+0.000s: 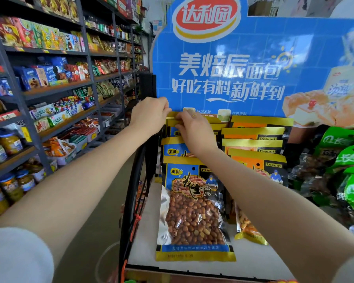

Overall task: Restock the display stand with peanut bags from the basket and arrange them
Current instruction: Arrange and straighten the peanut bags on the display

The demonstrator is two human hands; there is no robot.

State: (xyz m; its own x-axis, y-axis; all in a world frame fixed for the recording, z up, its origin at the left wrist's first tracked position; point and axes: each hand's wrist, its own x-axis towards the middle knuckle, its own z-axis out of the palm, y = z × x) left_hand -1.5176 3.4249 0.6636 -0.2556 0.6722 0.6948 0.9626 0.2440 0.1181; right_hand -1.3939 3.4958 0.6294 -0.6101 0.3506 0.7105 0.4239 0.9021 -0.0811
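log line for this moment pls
stage: arranging | left hand: pinches top edge of rear blue peanut bag | right hand: on same bag | orange peanut bags: alongside

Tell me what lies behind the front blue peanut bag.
Behind the front blue peanut bag, more blue bags overlap in a row, only their yellow tops showing. Both hands hold the rearmost bag's top, hiding it; the count is unclear.

Signboard blocks behind peanut bags — white shelf front open.
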